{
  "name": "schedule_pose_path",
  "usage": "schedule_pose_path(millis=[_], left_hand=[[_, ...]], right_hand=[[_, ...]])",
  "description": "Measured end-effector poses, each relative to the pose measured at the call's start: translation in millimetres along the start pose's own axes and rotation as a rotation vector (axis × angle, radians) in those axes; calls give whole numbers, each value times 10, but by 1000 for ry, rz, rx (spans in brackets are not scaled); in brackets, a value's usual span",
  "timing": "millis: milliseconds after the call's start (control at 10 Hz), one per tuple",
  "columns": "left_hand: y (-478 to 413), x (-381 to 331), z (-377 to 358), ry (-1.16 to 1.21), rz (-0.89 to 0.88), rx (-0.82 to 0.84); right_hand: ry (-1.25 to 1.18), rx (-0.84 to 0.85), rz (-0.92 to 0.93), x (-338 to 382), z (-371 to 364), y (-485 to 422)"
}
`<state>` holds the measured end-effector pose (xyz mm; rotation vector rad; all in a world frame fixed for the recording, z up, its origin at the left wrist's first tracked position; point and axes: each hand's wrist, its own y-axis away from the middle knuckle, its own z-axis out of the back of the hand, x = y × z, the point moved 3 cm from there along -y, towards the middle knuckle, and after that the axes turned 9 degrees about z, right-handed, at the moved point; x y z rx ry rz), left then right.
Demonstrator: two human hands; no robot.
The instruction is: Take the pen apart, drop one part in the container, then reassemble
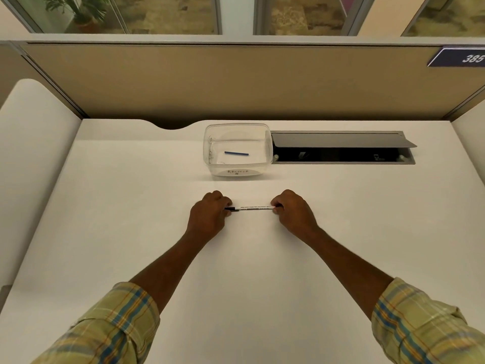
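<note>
A thin white pen (253,208) with a black end lies level just above the white desk (131,206), held at both ends. My left hand (210,215) pinches the black end. My right hand (292,212) pinches the other, pinkish end. Behind them stands a clear plastic container (214,143) with a handwritten label on its front. A short blue stick-like part (236,153) lies on its floor.
An open cable hatch (341,147) with a raised grey lid is set in the desk right of the container. A tan partition wall (236,82) closes off the back. White side panels stand at the left and right.
</note>
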<state>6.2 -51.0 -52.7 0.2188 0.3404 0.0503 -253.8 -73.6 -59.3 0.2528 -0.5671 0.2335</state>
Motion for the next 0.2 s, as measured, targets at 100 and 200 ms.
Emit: schedule_pose_path(millis=[100,200], left_hand=[[28,29,-6,-13,-8,10],[70,43,-9,-48,-2,6]], right_hand=[[9,19,-11,21,24,27],[22,38,-20,50,54,48]])
